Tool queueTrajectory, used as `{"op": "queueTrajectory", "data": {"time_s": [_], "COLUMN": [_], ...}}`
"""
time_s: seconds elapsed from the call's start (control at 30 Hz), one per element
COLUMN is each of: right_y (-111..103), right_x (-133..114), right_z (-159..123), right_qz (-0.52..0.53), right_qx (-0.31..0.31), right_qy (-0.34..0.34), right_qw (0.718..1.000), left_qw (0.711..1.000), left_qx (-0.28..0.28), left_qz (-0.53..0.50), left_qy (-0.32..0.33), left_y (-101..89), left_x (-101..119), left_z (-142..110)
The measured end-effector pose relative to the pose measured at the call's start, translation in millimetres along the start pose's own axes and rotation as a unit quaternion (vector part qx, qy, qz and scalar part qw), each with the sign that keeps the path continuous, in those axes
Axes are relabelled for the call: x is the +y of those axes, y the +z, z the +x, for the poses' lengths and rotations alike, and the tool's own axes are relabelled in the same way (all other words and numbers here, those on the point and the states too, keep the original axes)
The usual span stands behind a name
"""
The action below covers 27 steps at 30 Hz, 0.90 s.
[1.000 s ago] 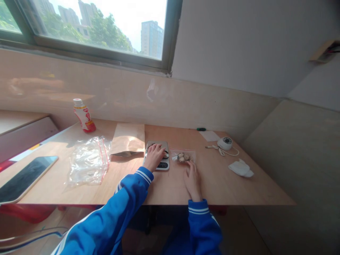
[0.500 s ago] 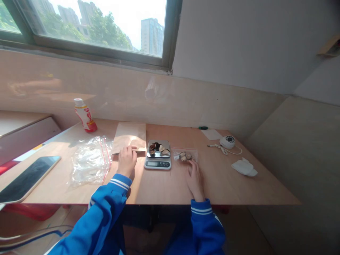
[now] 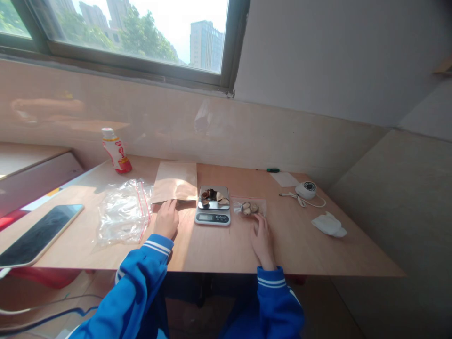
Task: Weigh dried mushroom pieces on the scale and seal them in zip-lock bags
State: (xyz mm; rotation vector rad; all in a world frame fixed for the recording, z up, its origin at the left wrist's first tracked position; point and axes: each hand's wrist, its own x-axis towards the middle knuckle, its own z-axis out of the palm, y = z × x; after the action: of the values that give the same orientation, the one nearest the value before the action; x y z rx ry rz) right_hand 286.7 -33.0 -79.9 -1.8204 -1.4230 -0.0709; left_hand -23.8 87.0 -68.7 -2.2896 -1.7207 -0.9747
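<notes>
My left hand lies on the wooden table with its fingers curled at the near, open edge of a flat brown paper bag. To its right stands a small digital scale with several dark and pale pieces on its shiny plate. My right hand rests to the right of the scale. Its fingertips are pressed together on the near edge of a small clear zip bag that holds a few brownish pieces.
A pile of clear zip bags with red strips lies left of the paper bag. Behind it stands a red-and-white bottle, and a tablet lies at far left. At the right are a white round device with a cord, white paper, a green pen and a white cloth.
My left hand left the scale's plate and moved left to the paper bag's near edge. Pieces now show on the plate. My right hand stayed at the small zip bag.
</notes>
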Motion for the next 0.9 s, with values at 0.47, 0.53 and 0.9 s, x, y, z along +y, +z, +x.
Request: {"op": "queueTrajectory", "data": {"time_s": [0.47,0.53,0.9], "right_y": [1,0,2], "right_x": [2,2,3], "right_z": [-1,-1,0], "right_qz": [0.004,0.003,0.008], "right_qx": [0.0,-0.001,0.008], "right_qy": [-0.003,-0.006,-0.01], "right_qw": [1.0,1.0,1.0], "left_qw": [0.985,0.989,1.0], "left_qx": [-0.115,-0.108,-0.011], "left_qz": [0.128,0.097,0.026], "left_qy": [-0.009,-0.005,-0.012], "left_y": [-10.3,-14.1,-19.4], "left_x": [9,7,3], "left_z": [9,8,-3]}}
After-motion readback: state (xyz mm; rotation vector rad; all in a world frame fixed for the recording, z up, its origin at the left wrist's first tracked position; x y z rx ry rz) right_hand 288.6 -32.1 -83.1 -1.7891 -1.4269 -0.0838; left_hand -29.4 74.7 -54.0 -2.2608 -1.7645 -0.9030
